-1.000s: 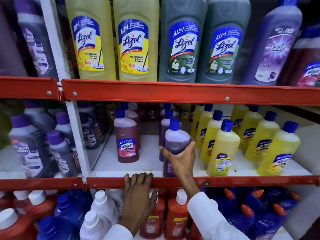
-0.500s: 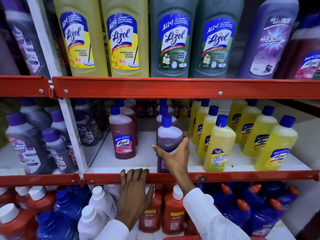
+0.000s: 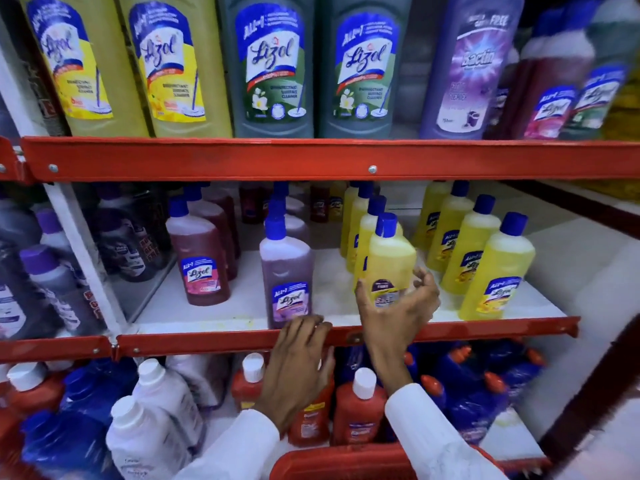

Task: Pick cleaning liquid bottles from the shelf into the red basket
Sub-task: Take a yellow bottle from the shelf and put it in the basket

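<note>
On the middle shelf (image 3: 332, 306) a purple Lizol bottle (image 3: 287, 268) with a blue cap stands free at the front edge. To its right stands a yellow blue-capped bottle (image 3: 391, 258). My right hand (image 3: 394, 313) is cupped around that bottle's lower part: the thumb is at its left side and the curled fingers are just off its right side, with no firm grip. My left hand (image 3: 298, 362) rests flat with its fingertips on the red shelf rail (image 3: 207, 341) below the purple bottle. The red basket (image 3: 346, 462) shows only its rim, at the bottom edge under my sleeves.
Several more yellow bottles (image 3: 495, 268) stand to the right, and a reddish Lizol bottle (image 3: 201, 261) to the left. Large Lizol bottles (image 3: 273, 64) fill the upper shelf. Orange (image 3: 356, 407), white (image 3: 156, 410) and blue bottles crowd the lower shelf. A white upright (image 3: 86, 261) divides the shelving at left.
My right hand let go of the purple bottle and moved right to the front yellow bottle. The purple bottle stays on the shelf. My left hand stays on the rail.
</note>
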Action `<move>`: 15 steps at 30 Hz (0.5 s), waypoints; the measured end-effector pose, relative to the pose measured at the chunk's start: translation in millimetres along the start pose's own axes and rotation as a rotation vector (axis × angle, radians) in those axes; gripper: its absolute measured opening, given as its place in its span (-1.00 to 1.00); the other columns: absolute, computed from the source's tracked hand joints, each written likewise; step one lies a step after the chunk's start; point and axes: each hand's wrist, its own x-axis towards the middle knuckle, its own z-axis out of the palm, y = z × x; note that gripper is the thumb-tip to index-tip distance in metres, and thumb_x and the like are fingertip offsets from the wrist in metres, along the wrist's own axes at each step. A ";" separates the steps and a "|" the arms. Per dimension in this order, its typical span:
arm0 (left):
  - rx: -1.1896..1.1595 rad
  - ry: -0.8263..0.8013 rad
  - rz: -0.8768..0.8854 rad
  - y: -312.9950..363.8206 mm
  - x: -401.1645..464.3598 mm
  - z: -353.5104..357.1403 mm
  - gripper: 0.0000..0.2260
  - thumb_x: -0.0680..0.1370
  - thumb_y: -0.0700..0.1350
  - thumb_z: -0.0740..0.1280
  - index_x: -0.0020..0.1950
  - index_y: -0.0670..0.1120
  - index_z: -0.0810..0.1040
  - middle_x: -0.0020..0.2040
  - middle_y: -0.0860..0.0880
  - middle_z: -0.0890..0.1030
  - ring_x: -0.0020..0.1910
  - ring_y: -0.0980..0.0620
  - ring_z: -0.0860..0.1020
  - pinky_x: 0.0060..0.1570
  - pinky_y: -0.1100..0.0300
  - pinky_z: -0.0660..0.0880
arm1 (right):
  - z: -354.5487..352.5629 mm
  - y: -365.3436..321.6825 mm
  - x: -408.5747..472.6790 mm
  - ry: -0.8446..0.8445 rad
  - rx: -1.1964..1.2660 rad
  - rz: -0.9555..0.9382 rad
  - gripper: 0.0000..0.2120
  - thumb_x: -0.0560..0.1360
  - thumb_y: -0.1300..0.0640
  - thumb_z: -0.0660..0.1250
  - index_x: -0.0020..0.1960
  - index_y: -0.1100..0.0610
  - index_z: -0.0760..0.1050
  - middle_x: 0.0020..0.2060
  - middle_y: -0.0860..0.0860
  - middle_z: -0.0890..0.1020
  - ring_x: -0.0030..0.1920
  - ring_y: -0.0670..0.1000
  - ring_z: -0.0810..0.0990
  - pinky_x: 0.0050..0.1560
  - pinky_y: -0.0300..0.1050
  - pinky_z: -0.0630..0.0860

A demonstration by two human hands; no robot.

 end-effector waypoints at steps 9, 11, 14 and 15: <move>0.085 -0.151 -0.093 32.5 19.9 17.4 -0.61 0.45 0.00 0.24 0.26 -0.04 0.42 0.12 -0.03 0.57 0.13 -0.08 0.47 0.31 0.05 0.40 | 11.2 16.8 49.6 -0.327 0.140 0.048 -0.08 0.24 0.07 0.60 0.44 0.15 0.17 0.27 0.11 0.42 0.25 0.15 0.47 0.10 -0.08 0.50; 0.100 -0.156 -0.104 33.6 19.9 17.7 -0.59 0.45 0.00 0.24 0.29 -0.03 0.41 0.14 -0.02 0.57 0.14 -0.07 0.46 0.33 0.06 0.38 | 0.5 15.1 53.6 -0.321 0.313 0.109 -0.11 0.21 0.03 0.57 0.42 0.08 0.20 0.23 0.11 0.49 0.19 0.14 0.54 0.03 -0.05 0.58; 0.083 -0.147 -0.117 33.9 19.0 18.4 -0.57 0.44 -0.02 0.29 0.31 -0.05 0.43 0.15 -0.03 0.59 0.15 -0.08 0.49 0.35 0.03 0.39 | -26.5 4.0 65.8 -0.318 0.622 0.159 -0.25 0.17 0.01 0.51 0.32 0.02 0.34 0.03 0.10 0.61 -0.04 0.05 0.65 -0.13 -0.10 0.61; 0.080 -0.146 -0.119 34.0 18.4 19.0 -0.56 0.44 -0.03 0.30 0.31 -0.06 0.45 0.15 -0.03 0.60 0.15 -0.08 0.50 0.35 0.02 0.40 | -36.5 1.7 71.6 -0.359 0.738 0.163 -0.31 0.16 0.06 0.49 0.27 0.04 0.41 -0.04 0.09 0.64 -0.11 0.03 0.66 -0.15 -0.11 0.60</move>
